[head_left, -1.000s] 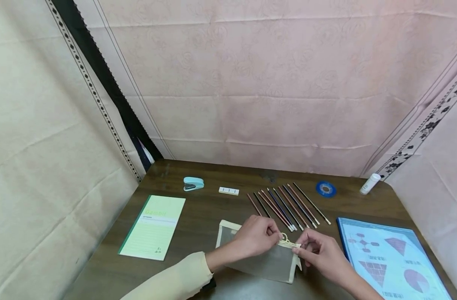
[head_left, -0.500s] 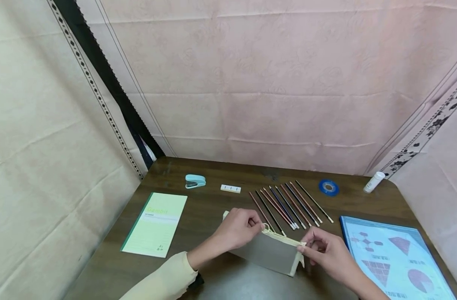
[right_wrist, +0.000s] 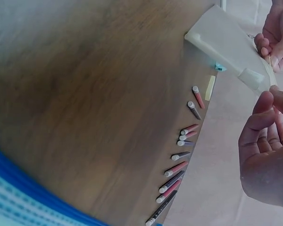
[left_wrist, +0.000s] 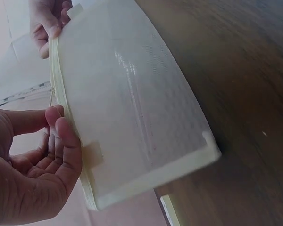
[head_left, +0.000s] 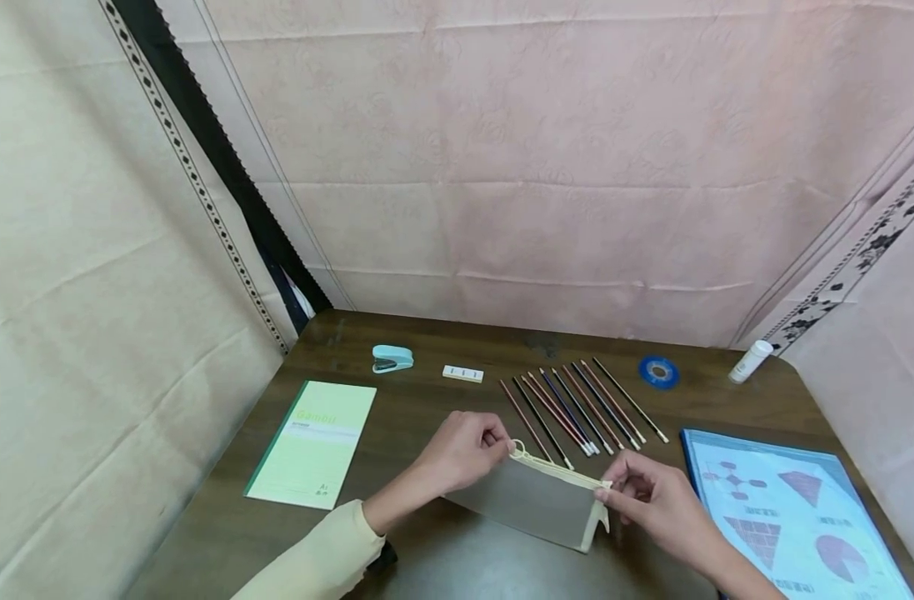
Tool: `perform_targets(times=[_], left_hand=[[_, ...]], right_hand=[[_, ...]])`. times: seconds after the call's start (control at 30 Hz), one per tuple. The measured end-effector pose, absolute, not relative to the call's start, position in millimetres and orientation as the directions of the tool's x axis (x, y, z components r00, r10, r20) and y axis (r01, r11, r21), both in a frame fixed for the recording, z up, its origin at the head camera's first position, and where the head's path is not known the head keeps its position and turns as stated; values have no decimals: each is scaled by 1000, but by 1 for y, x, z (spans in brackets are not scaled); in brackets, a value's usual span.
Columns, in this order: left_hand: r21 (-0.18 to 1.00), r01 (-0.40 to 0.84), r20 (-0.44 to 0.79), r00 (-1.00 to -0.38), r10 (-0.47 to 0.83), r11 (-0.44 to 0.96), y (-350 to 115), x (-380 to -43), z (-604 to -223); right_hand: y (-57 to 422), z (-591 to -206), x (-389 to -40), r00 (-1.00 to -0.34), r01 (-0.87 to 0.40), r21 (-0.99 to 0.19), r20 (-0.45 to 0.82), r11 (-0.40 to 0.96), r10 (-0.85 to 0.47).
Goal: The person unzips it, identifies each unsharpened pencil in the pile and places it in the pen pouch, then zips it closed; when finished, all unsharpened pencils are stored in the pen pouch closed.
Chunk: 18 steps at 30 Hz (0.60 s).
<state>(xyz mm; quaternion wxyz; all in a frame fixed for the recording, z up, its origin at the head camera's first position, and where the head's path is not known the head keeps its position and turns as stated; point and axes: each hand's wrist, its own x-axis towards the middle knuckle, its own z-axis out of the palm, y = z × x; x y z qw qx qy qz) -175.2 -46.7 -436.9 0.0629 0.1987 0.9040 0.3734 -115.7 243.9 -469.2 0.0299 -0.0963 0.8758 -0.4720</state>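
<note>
A translucent mesh zip pouch (head_left: 539,502) with cream edging is held up off the table between both hands. My left hand (head_left: 460,450) pinches the cord pull on its zipper, partway toward the left end, as the left wrist view shows with the hand (left_wrist: 35,167) close by. At the other end of the zipper, my right hand (head_left: 651,504) grips the pouch corner between thumb and finger. In the right wrist view this hand (right_wrist: 269,150) hides part of that corner. Just beyond the pouch lies a row of several pencils (head_left: 587,408).
A green notebook (head_left: 312,446) lies at the left, with a light-blue stapler (head_left: 392,358) behind it. An eraser (head_left: 462,373) sits near the pencils. Blue tape (head_left: 659,372) and a glue stick (head_left: 751,362) are at the back right. A blue folder (head_left: 794,508) lies at right.
My left hand has moved left along the zipper with the pull, away from the right hand. The pouch has risen and tilted, while the right hand has barely shifted.
</note>
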Motion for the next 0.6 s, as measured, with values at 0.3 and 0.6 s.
perform_targets(times=[0.3, 0.6], left_hand=[[710, 269, 21, -932, 362, 651, -64, -181, -440], [712, 255, 4, -933, 359, 654, -73, -181, -440]], right_hand=[[246, -471, -120, -974, -187, -836, 89, 516, -208], [244, -474, -120, -977, -171, -809, 68, 562, -201]])
